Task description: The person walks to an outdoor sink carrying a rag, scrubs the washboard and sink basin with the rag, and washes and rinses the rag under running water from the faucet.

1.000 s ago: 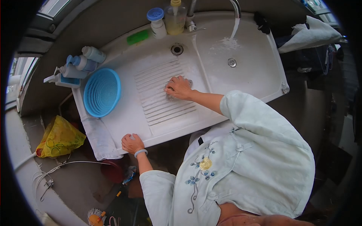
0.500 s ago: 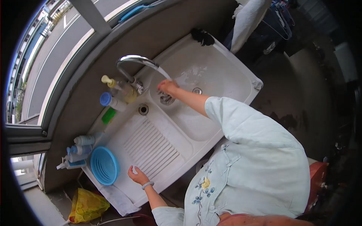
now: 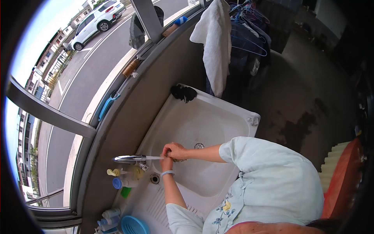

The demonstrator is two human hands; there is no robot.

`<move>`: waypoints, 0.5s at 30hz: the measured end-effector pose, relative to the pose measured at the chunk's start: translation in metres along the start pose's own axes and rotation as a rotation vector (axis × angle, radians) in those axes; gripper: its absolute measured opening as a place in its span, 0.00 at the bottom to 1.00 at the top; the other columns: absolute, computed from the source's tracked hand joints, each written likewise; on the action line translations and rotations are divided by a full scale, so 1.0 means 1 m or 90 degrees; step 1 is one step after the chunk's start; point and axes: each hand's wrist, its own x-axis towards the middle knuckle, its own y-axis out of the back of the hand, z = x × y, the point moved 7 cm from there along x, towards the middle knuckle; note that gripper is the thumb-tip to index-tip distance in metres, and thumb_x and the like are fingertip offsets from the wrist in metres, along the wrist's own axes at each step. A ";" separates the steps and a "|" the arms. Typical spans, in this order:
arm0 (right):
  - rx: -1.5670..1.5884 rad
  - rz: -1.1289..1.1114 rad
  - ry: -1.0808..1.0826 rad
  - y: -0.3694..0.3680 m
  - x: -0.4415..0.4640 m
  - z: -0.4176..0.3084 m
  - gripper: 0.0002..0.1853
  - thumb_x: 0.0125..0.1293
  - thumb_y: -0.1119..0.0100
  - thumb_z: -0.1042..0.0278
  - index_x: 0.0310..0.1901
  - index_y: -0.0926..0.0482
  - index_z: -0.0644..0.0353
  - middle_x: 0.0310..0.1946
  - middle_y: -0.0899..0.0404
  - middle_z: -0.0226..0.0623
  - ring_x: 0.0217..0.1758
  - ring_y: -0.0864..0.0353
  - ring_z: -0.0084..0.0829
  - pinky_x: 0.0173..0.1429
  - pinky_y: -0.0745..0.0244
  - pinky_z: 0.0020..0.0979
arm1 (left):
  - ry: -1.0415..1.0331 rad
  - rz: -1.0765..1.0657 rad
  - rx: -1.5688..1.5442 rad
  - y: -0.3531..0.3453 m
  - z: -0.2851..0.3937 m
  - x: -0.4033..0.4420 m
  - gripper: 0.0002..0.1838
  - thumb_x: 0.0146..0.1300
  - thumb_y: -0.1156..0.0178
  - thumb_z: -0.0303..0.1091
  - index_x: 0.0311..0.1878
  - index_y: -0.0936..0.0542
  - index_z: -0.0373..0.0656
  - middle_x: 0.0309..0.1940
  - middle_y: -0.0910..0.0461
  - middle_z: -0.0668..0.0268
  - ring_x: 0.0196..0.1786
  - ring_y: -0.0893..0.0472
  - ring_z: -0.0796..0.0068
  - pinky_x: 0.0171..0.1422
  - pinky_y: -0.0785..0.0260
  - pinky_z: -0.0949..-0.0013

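Observation:
Under the running tap (image 3: 130, 158), my two hands meet over the near end of the white sink basin (image 3: 210, 177). My right hand (image 3: 176, 150) is closed, its fingers curled toward the left hand. My left hand (image 3: 166, 163), with a pale bracelet (image 3: 168, 172) at the wrist, is also closed, its fingers up against the right hand in the water stream. Something small and brownish shows below the right palm, too hidden to name.
A ribbed washboard (image 3: 156, 206) is beside the basin, with a blue basket (image 3: 134, 225) at its end. Pump bottles (image 3: 136, 172) and a green sponge (image 3: 126, 192) stand by the tap. A black cloth (image 3: 184, 93) lies on the far rim; a white towel (image 3: 213, 46) hangs beyond.
My left hand has moved from beside the blue basket to the right hand under the tap. The view has turned, showing more of the window and the hanging clothes.

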 end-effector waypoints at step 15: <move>0.075 -0.143 -0.032 -0.022 0.001 0.007 0.14 0.54 0.43 0.69 0.42 0.19 0.61 0.36 0.19 0.36 0.42 0.22 0.35 0.48 0.29 0.35 | 0.255 0.052 -0.627 0.036 -0.056 -0.038 0.17 0.62 0.43 0.39 0.54 0.24 0.47 0.50 0.24 0.71 0.57 0.29 0.77 0.59 0.39 0.64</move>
